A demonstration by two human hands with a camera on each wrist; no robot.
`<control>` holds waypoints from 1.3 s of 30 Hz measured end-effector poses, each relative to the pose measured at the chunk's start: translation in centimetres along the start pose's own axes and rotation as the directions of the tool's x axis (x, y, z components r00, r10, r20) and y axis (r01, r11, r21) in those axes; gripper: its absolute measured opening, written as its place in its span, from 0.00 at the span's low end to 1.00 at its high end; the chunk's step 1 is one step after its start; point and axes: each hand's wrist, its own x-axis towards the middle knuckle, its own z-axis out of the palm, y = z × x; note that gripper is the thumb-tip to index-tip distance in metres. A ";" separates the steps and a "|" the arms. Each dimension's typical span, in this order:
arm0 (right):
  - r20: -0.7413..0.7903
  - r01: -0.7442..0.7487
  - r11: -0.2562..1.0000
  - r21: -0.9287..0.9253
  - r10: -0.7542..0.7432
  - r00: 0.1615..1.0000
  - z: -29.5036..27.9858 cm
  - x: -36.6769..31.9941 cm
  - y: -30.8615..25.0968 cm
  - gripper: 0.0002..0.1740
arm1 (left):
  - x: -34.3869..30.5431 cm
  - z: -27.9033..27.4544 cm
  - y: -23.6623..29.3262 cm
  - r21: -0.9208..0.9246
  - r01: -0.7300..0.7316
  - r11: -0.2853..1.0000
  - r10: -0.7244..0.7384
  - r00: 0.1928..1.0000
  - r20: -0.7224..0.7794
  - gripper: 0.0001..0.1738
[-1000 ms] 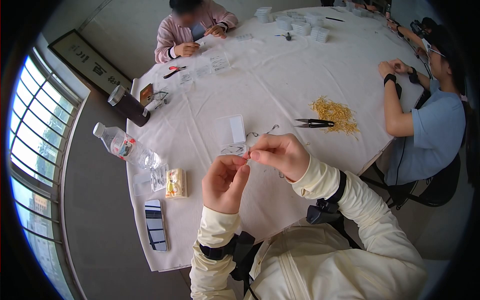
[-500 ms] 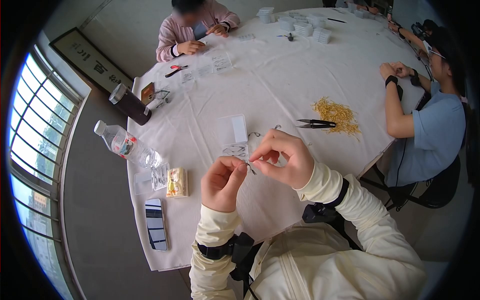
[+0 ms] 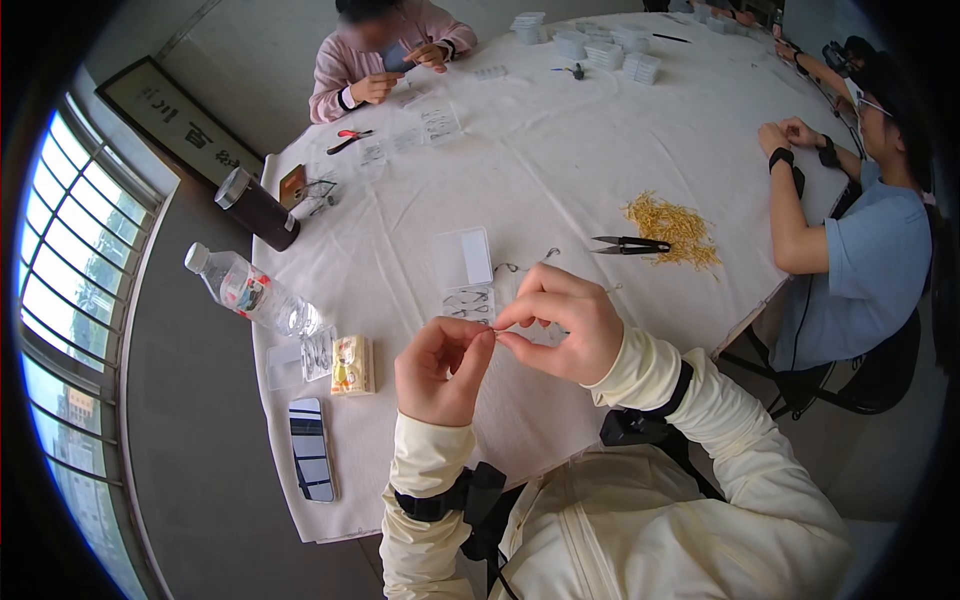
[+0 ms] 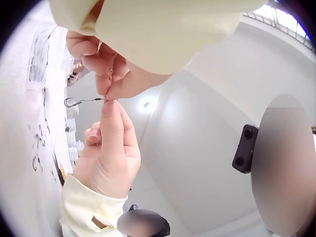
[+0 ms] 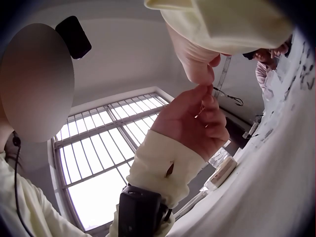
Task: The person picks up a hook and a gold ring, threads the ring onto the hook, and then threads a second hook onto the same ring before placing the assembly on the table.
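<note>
In front of me my left hand (image 3: 437, 372) and right hand (image 3: 568, 322) meet at the fingertips above the table. Both pinch a small dark fishing hook rig (image 4: 91, 100), which juts out sideways from between the thumbs and forefingers in the left wrist view. Its end curves into a hook or loop, and the part inside the pinch is hidden. A thin gold-coloured piece (image 4: 110, 75) shows against the curled fingers of my left hand. Just beyond the hands lies a clear plastic box (image 3: 468, 302) with similar dark rigs, its lid (image 3: 463, 258) folded back.
Dark scissors (image 3: 630, 246) lie by a heap of gold strands (image 3: 672, 228). To the left are a water bottle (image 3: 250, 290), tissue pack (image 3: 352, 366), phone (image 3: 313, 450) and dark flask (image 3: 258, 210). Two people sit around the table; stacked clear boxes (image 3: 603, 56) stand far off.
The right fingertips shifted slightly away from the left hand, while a dark piece of the rig hung below. Now the fingertips are together again and that piece no longer shows in the head view.
</note>
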 end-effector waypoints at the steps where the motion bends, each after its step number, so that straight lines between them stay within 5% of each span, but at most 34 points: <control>1: 0.000 0.000 1.000 0.000 0.000 1.000 0.0 0.0 0.1 0.09 | 0.0 0.1 0.1 -0.023 0.005 1.000 -0.005 1.000 -0.003 0.04; 7: -0.036 0.111 0.985 -0.131 -0.117 0.992 0.2 -0.2 0.5 0.09 | 0.0 0.1 0.1 -0.024 0.037 0.999 -0.037 0.999 0.018 0.04; 12: 0.013 -0.087 0.995 0.058 0.086 0.996 0.0 0.2 0.1 0.07 | 0.0 0.1 0.1 -0.012 0.054 0.998 -0.054 0.998 0.033 0.05; 30: 0.208 -0.385 0.820 0.422 0.326 0.922 -0.3 0.1 1.3 0.04 | 0.2 -0.2 0.4 -0.017 0.051 0.999 -0.050 0.996 0.077 0.07; 39: 0.176 -0.268 0.916 0.298 0.223 0.959 -0.1 0.0 1.0 0.04 | 0.2 -0.1 -0.3 0.021 0.025 0.999 -0.027 0.997 0.077 0.04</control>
